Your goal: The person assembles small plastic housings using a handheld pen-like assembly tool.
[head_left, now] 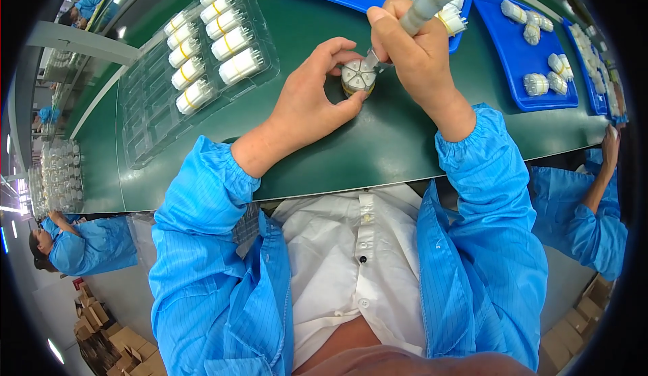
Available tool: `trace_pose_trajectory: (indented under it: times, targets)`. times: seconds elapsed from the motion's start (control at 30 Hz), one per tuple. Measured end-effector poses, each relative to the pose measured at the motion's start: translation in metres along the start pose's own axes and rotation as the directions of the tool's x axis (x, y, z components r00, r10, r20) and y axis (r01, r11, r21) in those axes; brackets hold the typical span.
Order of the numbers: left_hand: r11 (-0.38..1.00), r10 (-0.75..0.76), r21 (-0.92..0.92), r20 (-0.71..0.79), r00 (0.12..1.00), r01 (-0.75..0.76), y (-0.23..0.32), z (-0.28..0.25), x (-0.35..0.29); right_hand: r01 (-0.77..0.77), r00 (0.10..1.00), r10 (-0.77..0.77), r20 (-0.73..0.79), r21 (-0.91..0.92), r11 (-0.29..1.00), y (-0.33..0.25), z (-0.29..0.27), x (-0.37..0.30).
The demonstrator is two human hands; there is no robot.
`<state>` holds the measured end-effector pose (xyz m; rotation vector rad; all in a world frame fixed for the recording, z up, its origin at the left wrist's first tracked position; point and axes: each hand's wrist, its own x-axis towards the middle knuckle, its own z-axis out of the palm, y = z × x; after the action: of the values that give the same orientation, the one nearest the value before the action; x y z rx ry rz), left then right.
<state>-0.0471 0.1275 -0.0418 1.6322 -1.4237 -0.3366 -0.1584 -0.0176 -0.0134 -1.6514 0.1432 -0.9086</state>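
My left hand (312, 92) is curled round a short white cylinder with a segmented round top (358, 77), its thumb and fingers on either side. The cylinder stands upright on the green table, with a yellowish band low on its side. In my right hand (418, 62) is a tool with a thick pale handle (428, 5), gripped in a fist with the thumb up along it. The tool slants down to the left, and its narrow, flat, greyish end meets or nearly meets the right edge of the cylinder's top. Whether they touch I cannot tell.
At the left lies a clear plastic tray (145, 133), partly filled with several white cylinders (239, 64) on their sides. Blue trays (516, 86) with more white cylinders stand at the far middle and right. Co-workers in blue (94, 244) sit on both sides. The table's front edge runs before me.
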Motion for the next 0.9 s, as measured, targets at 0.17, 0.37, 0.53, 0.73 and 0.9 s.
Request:
trace_pose_trajectory:
  times: [0.17, 0.37, 0.53, 0.73, 0.9]
  targets:
    - [0.996, -0.006, -0.094, 0.054, 0.999, 0.011, -0.007, 0.0, 0.002, 0.009, 0.998, 0.002, 0.065, -0.159, 0.987, 0.008, 0.0, 0.001]
    - [0.957, 0.055, 0.283, 0.045, 0.997, -0.065, 0.002, -0.003, 0.005, 0.192, 0.981, -0.178, 0.071, -0.326, 0.926, 0.014, 0.004, -0.003]
    - [0.986, -0.068, 0.155, -0.005, 0.998, 0.068, 0.005, -0.002, 0.001, -0.021, 1.0, 0.022, -0.02, 0.065, 0.998, 0.0, -0.002, 0.001]
    - [0.999, -0.015, 0.036, 0.028, 0.999, 0.014, 0.0, -0.004, 0.001, 0.002, 0.999, -0.001, 0.033, -0.034, 0.999, 0.006, 0.0, 0.001]
    - [0.999, 0.038, 0.023, 0.028, 0.999, -0.039, -0.003, -0.003, 0.002, 0.017, 0.998, -0.006, 0.069, -0.157, 0.987, 0.008, 0.004, -0.003]
